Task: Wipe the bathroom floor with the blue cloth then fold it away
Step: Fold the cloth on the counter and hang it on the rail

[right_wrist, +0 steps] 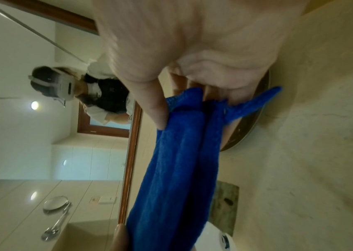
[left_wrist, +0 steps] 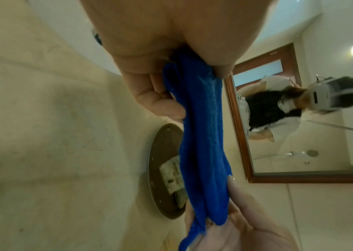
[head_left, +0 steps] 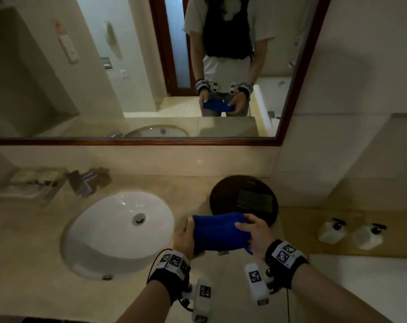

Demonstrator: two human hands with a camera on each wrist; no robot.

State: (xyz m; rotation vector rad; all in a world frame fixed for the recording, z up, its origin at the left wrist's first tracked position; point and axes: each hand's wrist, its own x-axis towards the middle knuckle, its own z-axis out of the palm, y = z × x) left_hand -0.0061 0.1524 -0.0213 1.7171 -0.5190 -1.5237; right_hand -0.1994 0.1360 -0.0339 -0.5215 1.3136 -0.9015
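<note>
A folded blue cloth (head_left: 220,231) hangs between both my hands above the beige vanity counter (head_left: 46,271), just right of the basin. My left hand (head_left: 186,238) grips its left end, fingers curled under the fabric. My right hand (head_left: 253,231) pinches its right end, thumb on top. In the left wrist view the blue cloth (left_wrist: 203,139) runs as a doubled strip from my left hand (left_wrist: 160,95) to my right hand (left_wrist: 235,219). In the right wrist view the blue cloth (right_wrist: 177,168) leaves my right hand (right_wrist: 171,105), a loose corner sticking out.
A white oval basin (head_left: 118,229) is set in the counter at left, with a chrome tap (head_left: 86,180) behind it. A dark round tray (head_left: 244,199) lies beyond the cloth. Two small white pump bottles (head_left: 351,233) stand at right. A framed mirror (head_left: 151,141) spans the wall.
</note>
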